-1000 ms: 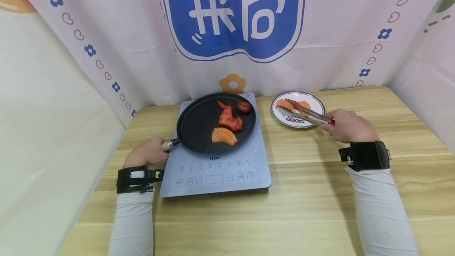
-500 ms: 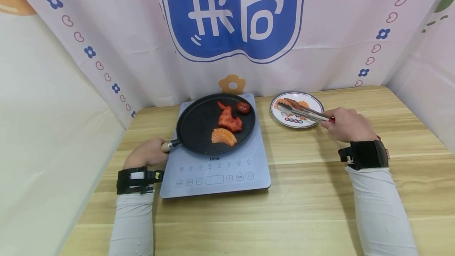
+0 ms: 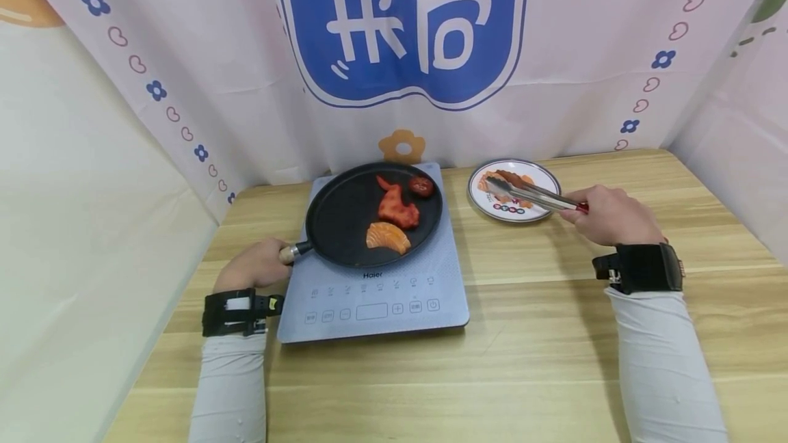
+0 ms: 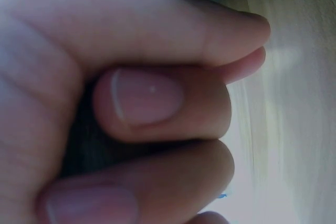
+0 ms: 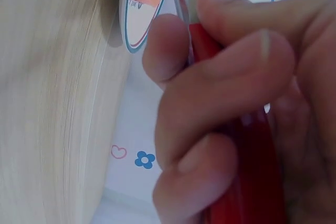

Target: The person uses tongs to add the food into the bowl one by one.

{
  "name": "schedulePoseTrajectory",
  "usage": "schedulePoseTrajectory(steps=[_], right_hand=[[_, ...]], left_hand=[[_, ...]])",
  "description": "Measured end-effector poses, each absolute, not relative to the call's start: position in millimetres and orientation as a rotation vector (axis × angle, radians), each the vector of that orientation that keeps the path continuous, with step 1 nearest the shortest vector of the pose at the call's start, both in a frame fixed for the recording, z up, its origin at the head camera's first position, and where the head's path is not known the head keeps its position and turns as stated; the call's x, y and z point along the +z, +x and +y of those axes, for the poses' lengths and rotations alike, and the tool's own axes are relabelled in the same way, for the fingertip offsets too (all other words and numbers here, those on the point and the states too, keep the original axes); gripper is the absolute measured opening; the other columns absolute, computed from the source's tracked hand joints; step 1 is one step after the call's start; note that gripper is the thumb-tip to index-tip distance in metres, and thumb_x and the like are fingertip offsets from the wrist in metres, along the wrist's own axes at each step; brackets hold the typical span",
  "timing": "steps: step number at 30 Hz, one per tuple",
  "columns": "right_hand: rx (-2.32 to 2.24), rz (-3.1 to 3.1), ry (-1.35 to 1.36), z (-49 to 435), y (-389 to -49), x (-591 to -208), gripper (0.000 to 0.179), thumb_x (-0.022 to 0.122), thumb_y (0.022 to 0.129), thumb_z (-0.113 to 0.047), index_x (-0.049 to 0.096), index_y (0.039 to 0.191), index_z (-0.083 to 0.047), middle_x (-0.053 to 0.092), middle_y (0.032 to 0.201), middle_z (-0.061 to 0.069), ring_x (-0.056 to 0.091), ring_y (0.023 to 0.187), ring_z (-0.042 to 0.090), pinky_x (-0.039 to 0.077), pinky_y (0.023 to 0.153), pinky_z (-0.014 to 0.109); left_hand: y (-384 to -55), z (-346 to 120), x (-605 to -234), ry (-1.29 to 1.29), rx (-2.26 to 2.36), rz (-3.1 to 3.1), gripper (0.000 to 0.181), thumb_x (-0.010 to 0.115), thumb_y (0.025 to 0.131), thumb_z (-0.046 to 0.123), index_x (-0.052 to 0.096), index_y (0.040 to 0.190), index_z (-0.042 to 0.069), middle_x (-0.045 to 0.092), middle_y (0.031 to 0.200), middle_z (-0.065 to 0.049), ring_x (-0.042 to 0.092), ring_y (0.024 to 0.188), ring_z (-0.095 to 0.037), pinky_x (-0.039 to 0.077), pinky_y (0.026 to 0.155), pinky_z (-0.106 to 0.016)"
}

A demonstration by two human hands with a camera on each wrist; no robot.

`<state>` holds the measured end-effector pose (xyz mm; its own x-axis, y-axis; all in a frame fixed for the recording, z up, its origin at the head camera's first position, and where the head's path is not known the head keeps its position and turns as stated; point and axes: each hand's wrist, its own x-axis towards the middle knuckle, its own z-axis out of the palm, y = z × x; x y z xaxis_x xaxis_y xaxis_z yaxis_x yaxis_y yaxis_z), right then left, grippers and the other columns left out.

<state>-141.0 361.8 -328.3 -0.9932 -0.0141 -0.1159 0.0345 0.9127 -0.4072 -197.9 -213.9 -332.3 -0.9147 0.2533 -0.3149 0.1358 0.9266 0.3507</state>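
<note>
My left hand grips the wooden handle of a black frying pan in the head view; its fingers curl in the left wrist view. On the pan lie an orange salmon slice, a red chicken wing and a dark red round slice. My right hand holds metal tongs by their red handle. Their tips reach over a white plate with orange salmon pieces. Whether the tips pinch a piece cannot be told.
The pan sits on a grey induction cooker on a wooden table. Behind the table hangs a white printed curtain, close to the pan and plate. More light cloth rises at the left side.
My right hand and the tongs have shifted slightly to the right, and the tong tips sit a little closer together. The left hand, pan and food on it stay put.
</note>
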Motion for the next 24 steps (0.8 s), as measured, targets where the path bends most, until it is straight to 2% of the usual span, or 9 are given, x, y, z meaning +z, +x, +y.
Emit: schedulePoseTrajectory(steps=[10,16,24], right_hand=[[-0.697,2.854,-0.010,369,-139,-323,0.047,0.058,0.106,-0.034,0.062,0.141,-0.003,0.065,0.080,0.007,0.057,0.067,0.020,0.037,0.057,0.034],[-0.732,2.802,-0.035,372,-134,-317,0.037,0.058,0.106,-0.028,0.064,0.132,-0.003,0.064,0.081,0.007,0.058,0.064,0.020,0.040,0.056,0.032],[-0.782,2.747,-0.040,373,-133,-316,0.038,0.057,0.106,-0.023,0.061,0.134,0.002,0.065,0.081,0.008,0.058,0.064,0.019,0.043,0.055,0.031]], left_hand=[[-199,-214,-333,0.254,0.458,2.709,0.012,0.057,0.090,0.007,0.055,0.079,0.012,0.049,0.069,-0.001,0.049,0.060,-0.018,0.042,0.056,-0.031],[-199,-213,-331,0.253,0.451,2.711,0.009,0.058,0.088,0.007,0.057,0.081,0.011,0.049,0.069,-0.001,0.049,0.059,-0.017,0.042,0.055,-0.031],[-197,-213,-331,0.255,0.454,2.713,0.010,0.057,0.089,0.007,0.056,0.080,0.011,0.048,0.069,-0.001,0.049,0.059,-0.018,0.041,0.055,-0.031]])
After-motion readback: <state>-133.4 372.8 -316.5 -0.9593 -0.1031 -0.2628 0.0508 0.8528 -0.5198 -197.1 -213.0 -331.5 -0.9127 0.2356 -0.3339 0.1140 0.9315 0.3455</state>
